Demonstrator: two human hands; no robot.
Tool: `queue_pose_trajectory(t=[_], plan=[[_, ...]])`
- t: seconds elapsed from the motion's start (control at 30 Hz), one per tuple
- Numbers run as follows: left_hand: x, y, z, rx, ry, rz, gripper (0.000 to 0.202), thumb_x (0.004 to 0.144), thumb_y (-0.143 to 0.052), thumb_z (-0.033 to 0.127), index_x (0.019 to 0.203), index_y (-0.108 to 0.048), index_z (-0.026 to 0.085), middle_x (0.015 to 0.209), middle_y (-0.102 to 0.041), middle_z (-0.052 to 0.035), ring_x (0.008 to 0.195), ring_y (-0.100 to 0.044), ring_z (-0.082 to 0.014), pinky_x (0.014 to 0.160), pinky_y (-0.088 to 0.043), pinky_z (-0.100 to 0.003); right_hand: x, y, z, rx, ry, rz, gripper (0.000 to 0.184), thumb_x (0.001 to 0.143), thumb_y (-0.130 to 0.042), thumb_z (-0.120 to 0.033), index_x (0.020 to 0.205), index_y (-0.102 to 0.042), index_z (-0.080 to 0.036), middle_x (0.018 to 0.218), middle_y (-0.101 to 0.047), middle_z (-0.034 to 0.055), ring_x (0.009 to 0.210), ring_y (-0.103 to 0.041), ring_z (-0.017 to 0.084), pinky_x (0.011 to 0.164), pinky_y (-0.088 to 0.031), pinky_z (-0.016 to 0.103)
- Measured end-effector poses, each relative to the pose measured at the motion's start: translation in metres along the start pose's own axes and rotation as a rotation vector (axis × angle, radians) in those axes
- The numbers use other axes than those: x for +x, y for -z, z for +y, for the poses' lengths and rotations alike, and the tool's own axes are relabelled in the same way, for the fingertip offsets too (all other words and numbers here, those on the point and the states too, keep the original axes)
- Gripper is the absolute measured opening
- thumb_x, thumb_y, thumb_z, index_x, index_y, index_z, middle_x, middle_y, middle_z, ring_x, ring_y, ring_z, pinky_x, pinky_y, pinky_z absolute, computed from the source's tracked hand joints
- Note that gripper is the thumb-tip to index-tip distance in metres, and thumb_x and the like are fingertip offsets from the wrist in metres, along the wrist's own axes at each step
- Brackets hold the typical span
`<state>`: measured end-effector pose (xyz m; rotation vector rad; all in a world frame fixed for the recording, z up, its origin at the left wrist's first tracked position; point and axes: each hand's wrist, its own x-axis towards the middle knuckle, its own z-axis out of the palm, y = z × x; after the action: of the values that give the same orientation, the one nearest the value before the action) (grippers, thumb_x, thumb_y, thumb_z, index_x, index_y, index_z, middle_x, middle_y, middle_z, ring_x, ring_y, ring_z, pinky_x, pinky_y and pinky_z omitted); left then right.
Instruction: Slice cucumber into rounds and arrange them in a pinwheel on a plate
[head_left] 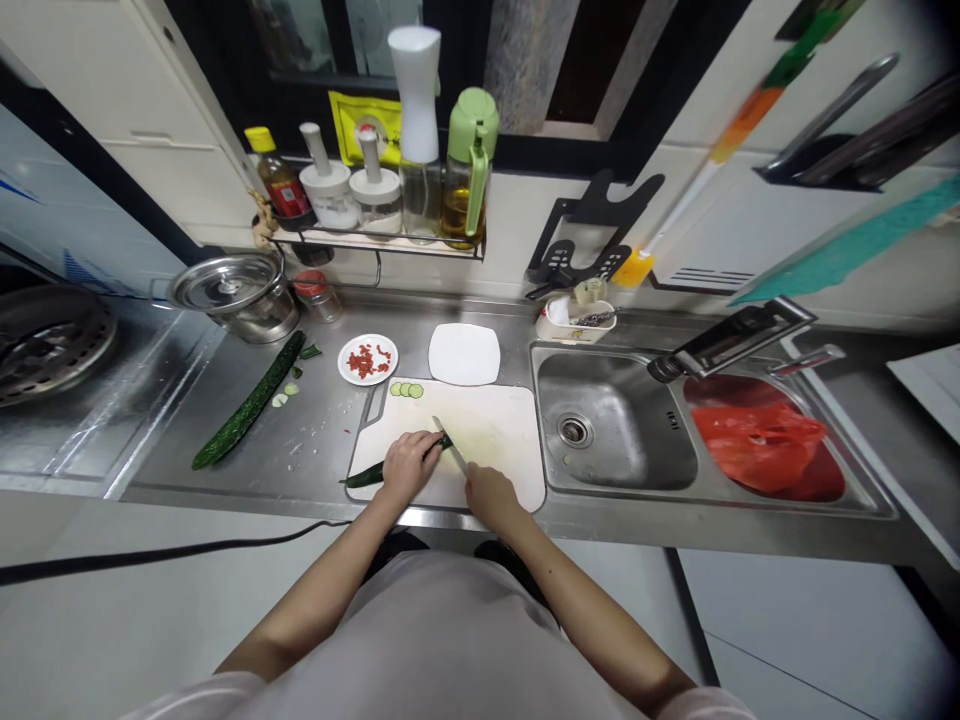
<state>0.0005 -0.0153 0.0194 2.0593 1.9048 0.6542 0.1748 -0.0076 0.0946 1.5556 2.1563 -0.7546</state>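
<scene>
On the white cutting board (499, 440) lies a dark green cucumber (366, 477), its middle covered by my left hand (409, 466). The fingers of that hand are wrapped over it, close to its right end. My right hand (491, 496) is closed round the handle of a knife (451, 444), whose blade points up and left beside the cucumber's cut end. Several cucumber slices (406, 390) rest at the board's upper left corner. Behind the board stand a small plate of chopped red pieces (367, 359) and a white square plate (464, 353).
A whole cucumber (251, 405) lies left on the steel counter, with scraps (285, 396) near it. The steel sink (619, 420) is on the right; its second basin holds a red plastic bag (757, 440). A lidded pot (238, 295) and a seasoning rack (382, 240) stand behind.
</scene>
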Motion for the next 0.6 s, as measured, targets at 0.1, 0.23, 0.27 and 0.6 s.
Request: queue_pose_trajectory(t=[0.1, 0.23, 0.27, 0.6], plan=[[0.000, 0.000, 0.000, -0.006, 0.001, -0.006, 0.028, 0.092, -0.050, 0.034, 0.115, -0.065, 0.028, 0.106, -0.069, -0.0029, 0.097, -0.059, -0.0190, 0.087, -0.047, -0.033, 0.003, 0.001, -0.002, -0.001, 0.003, 0.015, 0.027, 0.093, -0.035, -0.014, 0.109, -0.056, -0.013, 0.102, -0.067, 0.0159, 0.098, -0.065, 0.024, 0.075, -0.045, 0.031], [0.000, -0.001, -0.001, -0.009, 0.003, -0.002, 0.028, 0.092, -0.051, 0.034, 0.115, -0.065, 0.029, 0.105, -0.069, -0.0033, 0.096, -0.059, -0.0193, 0.087, -0.047, -0.034, 0.007, 0.000, -0.003, 0.004, -0.001, 0.014, 0.026, 0.093, -0.036, -0.014, 0.109, -0.056, -0.013, 0.102, -0.067, 0.0158, 0.097, -0.065, 0.024, 0.076, -0.046, 0.032], [0.000, -0.001, -0.001, -0.008, 0.003, 0.001, 0.027, 0.092, -0.051, 0.034, 0.114, -0.065, 0.029, 0.105, -0.069, -0.0034, 0.096, -0.059, -0.0193, 0.087, -0.047, -0.034, 0.008, -0.001, -0.004, 0.004, -0.001, 0.018, 0.026, 0.092, -0.035, -0.013, 0.109, -0.056, -0.013, 0.101, -0.067, 0.0159, 0.097, -0.065, 0.024, 0.076, -0.046, 0.032], [0.000, -0.002, -0.001, 0.001, 0.000, 0.000, 0.027, 0.092, -0.050, 0.035, 0.114, -0.065, 0.028, 0.106, -0.069, -0.0033, 0.097, -0.059, -0.0194, 0.087, -0.046, -0.034, 0.018, -0.010, -0.007, -0.004, 0.014, 0.090, 0.030, 0.093, -0.032, -0.012, 0.110, -0.056, -0.012, 0.100, -0.067, 0.0165, 0.097, -0.065, 0.023, 0.079, -0.048, 0.032]])
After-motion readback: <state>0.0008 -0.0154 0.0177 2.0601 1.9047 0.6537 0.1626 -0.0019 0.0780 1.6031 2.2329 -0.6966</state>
